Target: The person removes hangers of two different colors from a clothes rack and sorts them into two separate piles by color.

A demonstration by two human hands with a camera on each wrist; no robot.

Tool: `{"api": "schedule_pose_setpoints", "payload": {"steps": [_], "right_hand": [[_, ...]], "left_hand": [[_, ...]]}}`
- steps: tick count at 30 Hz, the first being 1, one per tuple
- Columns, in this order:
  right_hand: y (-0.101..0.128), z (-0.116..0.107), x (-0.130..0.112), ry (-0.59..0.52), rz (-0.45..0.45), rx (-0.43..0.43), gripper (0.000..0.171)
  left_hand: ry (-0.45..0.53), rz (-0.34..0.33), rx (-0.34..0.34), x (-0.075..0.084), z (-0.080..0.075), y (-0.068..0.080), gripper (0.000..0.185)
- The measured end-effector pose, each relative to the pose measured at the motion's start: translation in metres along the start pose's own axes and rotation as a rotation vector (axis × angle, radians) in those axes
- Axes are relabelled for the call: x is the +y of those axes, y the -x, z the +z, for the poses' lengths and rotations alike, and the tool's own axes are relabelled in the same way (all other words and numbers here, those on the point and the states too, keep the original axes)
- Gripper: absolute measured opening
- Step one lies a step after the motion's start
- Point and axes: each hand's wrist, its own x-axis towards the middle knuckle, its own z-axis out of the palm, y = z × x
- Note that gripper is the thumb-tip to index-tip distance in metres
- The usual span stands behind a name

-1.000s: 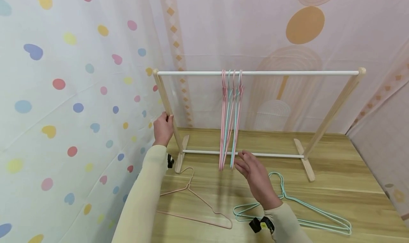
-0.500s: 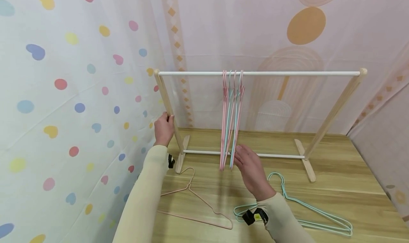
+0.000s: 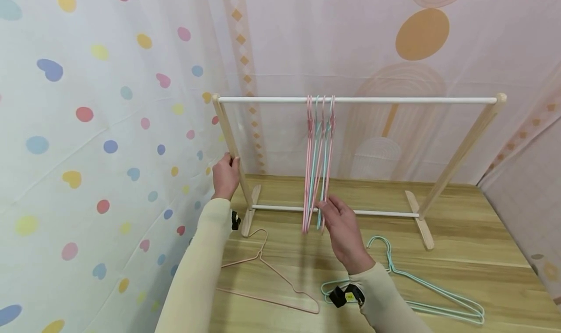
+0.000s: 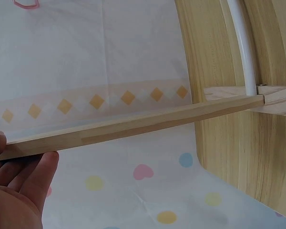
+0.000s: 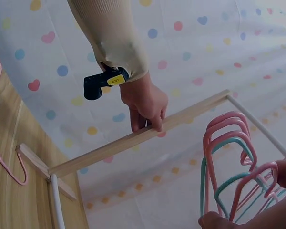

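Observation:
My left hand (image 3: 226, 177) grips the left wooden upright (image 3: 229, 134) of a small clothes rack about halfway up. In the left wrist view its fingers (image 4: 43, 176) wrap the post from below. Several pink and mint hangers hang bunched left of centre from the white top rail (image 3: 407, 100). At their lower ends, my right hand (image 3: 344, 233) has thumb and fingers around the rightmost pink hanger (image 3: 330, 165). The right wrist view shows that pink hanger (image 5: 250, 176) between thumb and fingertips, with mint hangers (image 5: 233, 140) and more pink ones close behind.
A pink hanger (image 3: 280, 277) lies flat on the wooden tabletop (image 3: 464, 255) at the front left, partly behind the left sleeve. Mint hangers (image 3: 438, 289) lie stacked at the front right, partly under the right forearm. A dotted curtain (image 3: 109, 192) hangs close on the left.
My right hand has moved slightly left and up to the hanging hangers, and its thumb and fingers have closed on the rightmost pink one. The left hand stays on the upright.

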Motion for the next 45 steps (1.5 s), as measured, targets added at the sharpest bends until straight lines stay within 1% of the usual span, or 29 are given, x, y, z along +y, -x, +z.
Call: {"api": "schedule_pose_setpoints", "payload": {"steps": [3,5,8,13,18,26,32,36,40,45], "right_hand": [[0.002,-0.002,-0.003,0.044,-0.020,0.041,0.048],[0.004,-0.003,-0.005,0.056,-0.032,0.060,0.044],[0.006,-0.006,-0.009,0.042,-0.043,0.080,0.043],[0.009,-0.012,-0.015,-0.013,-0.061,0.112,0.043],[0.012,-0.018,-0.018,-0.013,-0.096,0.131,0.042],[0.015,-0.029,-0.026,-0.045,-0.124,0.103,0.043],[0.020,-0.041,-0.039,-0.085,-0.115,0.065,0.045],[0.025,-0.048,-0.048,-0.115,-0.111,0.057,0.046],[0.029,-0.054,-0.054,-0.124,-0.130,0.048,0.045],[0.035,-0.064,-0.058,-0.145,-0.165,0.013,0.045]], "left_hand": [[0.009,0.004,-0.001,0.000,0.000,-0.001,0.026],[0.011,0.006,-0.002,0.000,0.000,-0.001,0.026],[0.010,0.012,0.000,0.000,-0.001,-0.001,0.025],[-0.005,0.021,0.003,0.000,-0.001,0.000,0.025],[-0.004,0.017,0.002,0.000,-0.002,0.000,0.025],[-0.013,0.024,0.003,-0.001,0.000,0.000,0.024],[-0.013,0.014,0.004,-0.001,0.001,0.000,0.025],[-0.014,0.023,0.004,0.001,0.000,0.000,0.023],[-0.010,0.029,0.008,0.002,-0.001,0.001,0.022],[-0.007,0.026,0.010,0.002,-0.002,0.001,0.023]]}}
